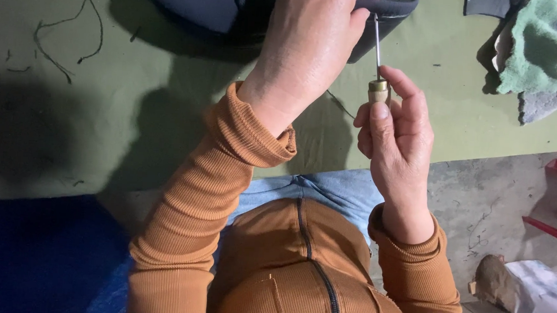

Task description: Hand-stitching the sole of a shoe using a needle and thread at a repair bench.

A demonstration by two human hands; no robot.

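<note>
Awl (377, 67): thin metal shaft with brass collar and pale handle, standing nearly upright in the frame, long axis running near-to-far. The tip is meeting the rim of the dark shoe (247, 11) at the far edge of the view; whether it is piercing the material cannot be told.

Right hand (395, 127): sitting directly near-side of the awl, pinching the handle between thumb and curled fingers, forefinger arching over the collar. It is the nearer hand to the tool, and the shaft is pointing away from it toward the shoe.

Left hand (311, 45): reaching farther out, closing over the shoe's edge just left of the shaft, fingers wrapping down out of sight. It is touching or almost touching the shaft near the tip.

Shoe: dark, with grey lining, lying on the green table cover (136, 106), partly cut off by the top of the frame.

Surroundings: loose dark threads (64, 34) are lying far left on the cover; a green cloth (536, 52) is bunched at far right. Both arms are wearing ribbed orange sleeves (195, 197). Concrete floor (496, 197) is showing at right.
</note>
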